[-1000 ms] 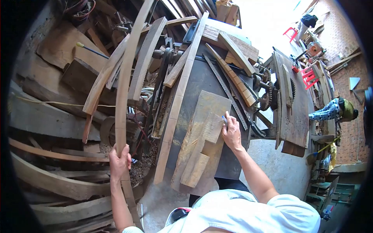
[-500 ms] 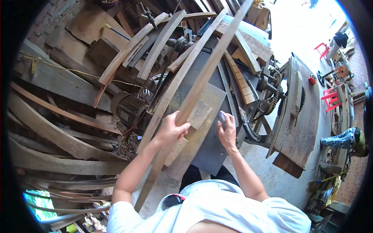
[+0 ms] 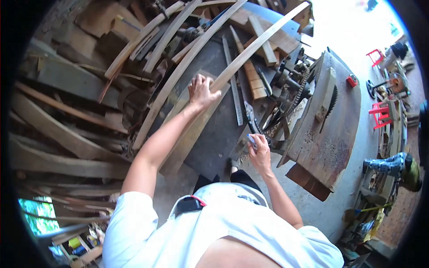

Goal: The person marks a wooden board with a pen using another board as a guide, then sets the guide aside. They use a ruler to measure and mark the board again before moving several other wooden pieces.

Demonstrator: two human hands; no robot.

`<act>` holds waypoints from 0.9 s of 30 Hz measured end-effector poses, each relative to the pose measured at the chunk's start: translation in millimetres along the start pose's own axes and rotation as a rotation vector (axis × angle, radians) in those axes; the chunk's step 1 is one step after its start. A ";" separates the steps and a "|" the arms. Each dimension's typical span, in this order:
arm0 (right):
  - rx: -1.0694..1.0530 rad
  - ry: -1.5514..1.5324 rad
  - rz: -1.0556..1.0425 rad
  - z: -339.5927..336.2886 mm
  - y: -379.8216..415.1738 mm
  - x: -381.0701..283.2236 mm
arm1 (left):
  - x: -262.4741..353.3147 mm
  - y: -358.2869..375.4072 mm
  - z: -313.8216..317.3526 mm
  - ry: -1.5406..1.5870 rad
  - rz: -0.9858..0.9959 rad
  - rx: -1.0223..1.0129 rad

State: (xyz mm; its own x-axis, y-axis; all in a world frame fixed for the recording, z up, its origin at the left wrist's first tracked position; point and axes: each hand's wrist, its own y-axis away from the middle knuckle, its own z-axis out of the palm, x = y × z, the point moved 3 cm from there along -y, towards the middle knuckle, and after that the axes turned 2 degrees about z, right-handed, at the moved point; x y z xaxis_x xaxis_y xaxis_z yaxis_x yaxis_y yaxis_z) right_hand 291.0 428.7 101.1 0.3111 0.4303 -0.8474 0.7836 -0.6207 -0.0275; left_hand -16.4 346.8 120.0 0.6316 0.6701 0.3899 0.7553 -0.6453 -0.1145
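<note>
My left hand [image 3: 203, 92] is closed at the near end of a long, slightly curved wooden strip [image 3: 254, 47], which slopes up to the far right. Beneath that hand lies a flat wooden board [image 3: 187, 138] on the dark metal table [image 3: 208, 143]. My right hand [image 3: 259, 154] is beside the table's right edge, its fingers pinched around a small blue-and-white pen-like object [image 3: 251, 140]. The tip of that object points up and left; most of its body is hidden by the fingers.
A metal ruler [image 3: 233, 85] and a notched wooden piece [image 3: 253, 78] lie on the table. To the right, a saw blade [image 3: 331, 105] stands up from a wooden saw table [image 3: 319, 138]. Curved planks [image 3: 67, 143] are stacked at left. Red stools [image 3: 380, 115] stand at far right.
My left hand has moved away from my body, and the strip now starts at that hand instead of passing down beside me. My right hand has come nearer. The head view has shifted.
</note>
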 end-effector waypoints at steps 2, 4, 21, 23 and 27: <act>-0.051 0.000 -0.020 -1.2 -0.8 -0.3 | -10.6 12.1 5.1 -0.005 -0.019 0.048; -0.073 0.033 -0.104 -3.3 -5.5 -5.9 | -17.1 31.0 -2.3 -0.010 -0.027 0.113; -0.213 0.605 -0.332 53.3 -133.1 -7.0 | -133.6 355.4 -88.5 -0.225 -0.372 0.287; -0.179 0.625 -0.260 54.7 -136.6 -7.4 | -134.7 361.0 -89.7 -0.202 -0.446 0.218; -0.124 0.401 -0.239 49.9 -127.9 6.5 | -138.7 360.5 -78.7 -0.126 -0.388 0.314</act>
State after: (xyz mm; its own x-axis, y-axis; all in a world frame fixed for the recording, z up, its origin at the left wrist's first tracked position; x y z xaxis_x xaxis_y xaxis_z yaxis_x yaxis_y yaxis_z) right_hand 166.0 478.2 72.7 0.2785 0.7852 -0.5531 0.9091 -0.4013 -0.1120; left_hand 154.5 -7.7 96.5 0.2958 0.8899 0.3473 0.9422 -0.2118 -0.2598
